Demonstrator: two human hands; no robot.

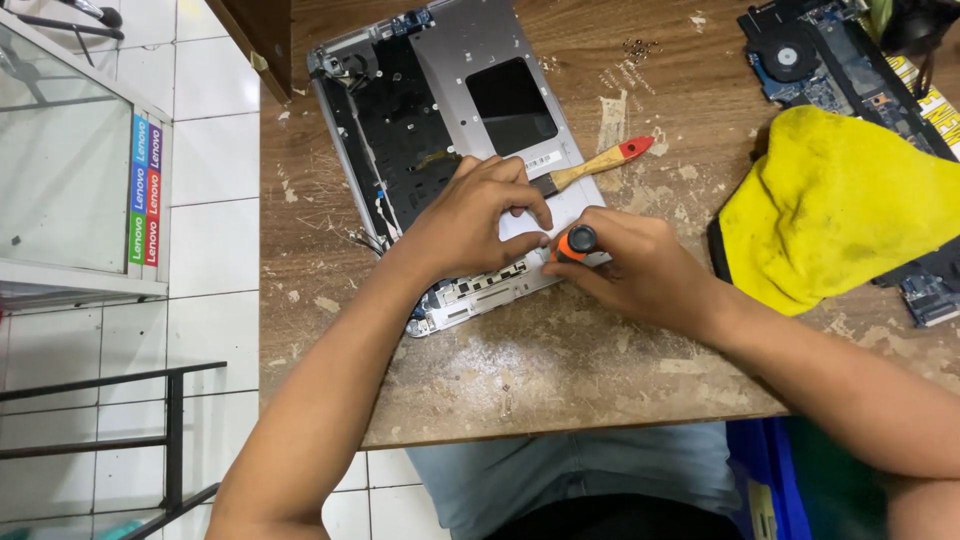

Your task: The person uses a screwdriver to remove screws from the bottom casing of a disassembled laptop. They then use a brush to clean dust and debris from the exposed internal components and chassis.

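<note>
Two hands meet over the opened laptop shell (440,130) on the worn tabletop (560,370): the left hand (470,220) presses flat on it, fingers spread and holding nothing, seemingly to steady it, while the right hand (640,270) has its grip closed round an orange-capped screwdriver (575,243) standing upright at the shell's near edge. A strip of coloured labels (146,190), blue, red and green, runs down the glass cabinet's (60,170) frame at left; a yellow cloth (840,205) lies to the right.

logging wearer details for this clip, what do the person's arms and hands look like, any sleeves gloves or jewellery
Both forearms are bare, with no sleeves in view. The left hand and right hand wear no gloves, and no rings, watch or bracelet show on either wrist.
</note>
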